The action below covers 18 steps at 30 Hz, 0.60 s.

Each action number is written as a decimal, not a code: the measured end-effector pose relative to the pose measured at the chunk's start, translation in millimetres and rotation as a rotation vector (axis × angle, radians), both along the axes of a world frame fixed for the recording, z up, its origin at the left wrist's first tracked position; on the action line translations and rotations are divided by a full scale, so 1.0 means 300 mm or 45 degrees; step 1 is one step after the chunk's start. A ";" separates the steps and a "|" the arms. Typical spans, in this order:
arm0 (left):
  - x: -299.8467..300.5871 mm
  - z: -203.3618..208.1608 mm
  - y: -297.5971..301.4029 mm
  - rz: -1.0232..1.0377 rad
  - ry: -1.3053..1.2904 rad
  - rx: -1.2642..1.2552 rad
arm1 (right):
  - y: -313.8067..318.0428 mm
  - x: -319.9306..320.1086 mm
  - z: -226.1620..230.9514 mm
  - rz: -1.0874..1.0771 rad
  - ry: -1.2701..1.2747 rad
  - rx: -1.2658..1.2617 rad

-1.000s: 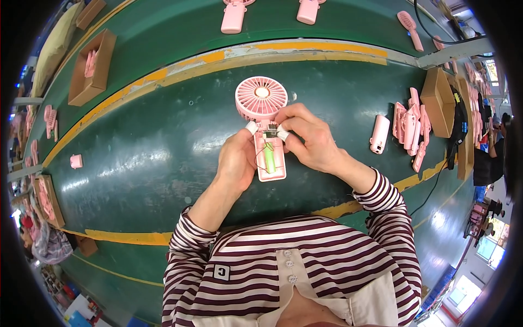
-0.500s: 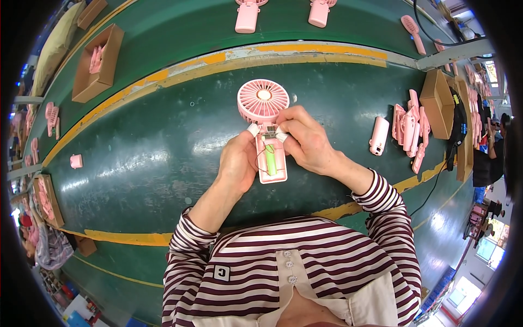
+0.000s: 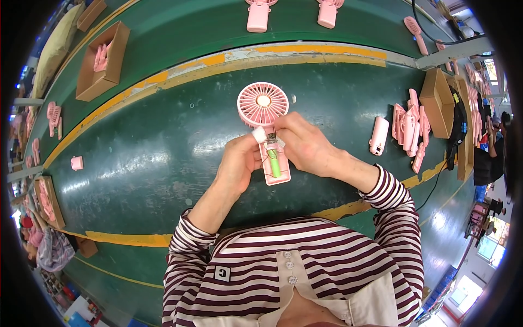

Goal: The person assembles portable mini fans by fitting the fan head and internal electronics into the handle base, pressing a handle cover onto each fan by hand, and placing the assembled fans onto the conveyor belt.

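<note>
A pink handheld fan (image 3: 262, 103) lies on the green bench in front of me, its round grille pointing away. Its handle (image 3: 278, 177) is uncovered, showing a green battery cell (image 3: 274, 163), thin wires and a small circuit board (image 3: 272, 137) near the neck. My left hand (image 3: 238, 161) grips the handle's left side, a white covering on the thumb tip. From the right, my right hand (image 3: 308, 143) has its fingers closed at the neck, beside the board. Its fingertips are partly hidden, so any small part between them cannot be made out.
To the right lie a pink handle cover (image 3: 379, 136), a pile of pink parts (image 3: 409, 128) and a cardboard box (image 3: 437, 103). A small pink piece (image 3: 77, 162) sits at left. Beyond the yellow-edged rail (image 3: 229, 57), a belt carries pink fans (image 3: 258, 17) and an open box (image 3: 103, 62).
The fan's handle end has swung slightly right, and my right hand has shifted with its fingers closer over the neck. Fans and the open box on the far belt have moved right.
</note>
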State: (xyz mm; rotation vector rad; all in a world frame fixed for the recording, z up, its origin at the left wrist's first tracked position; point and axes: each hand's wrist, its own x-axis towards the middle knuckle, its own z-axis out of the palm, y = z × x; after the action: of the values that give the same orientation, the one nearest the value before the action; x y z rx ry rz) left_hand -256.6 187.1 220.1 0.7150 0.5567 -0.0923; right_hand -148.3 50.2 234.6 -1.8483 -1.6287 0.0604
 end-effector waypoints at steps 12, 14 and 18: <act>0.005 -0.028 -0.011 -0.057 0.081 0.252 | 0.008 0.004 -0.015 0.063 -0.140 -0.107; 0.005 -0.032 -0.012 -0.041 0.100 0.237 | 0.010 0.003 -0.016 0.084 -0.149 -0.101; 0.005 -0.034 -0.031 0.027 0.113 0.183 | 0.008 -0.002 -0.006 0.083 -0.190 -0.097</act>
State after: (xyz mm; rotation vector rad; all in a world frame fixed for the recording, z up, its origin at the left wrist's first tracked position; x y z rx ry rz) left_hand -255.2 177.7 209.8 0.8473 0.6608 -0.0648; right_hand -149.1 52.5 232.8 -1.8957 -1.8118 0.0131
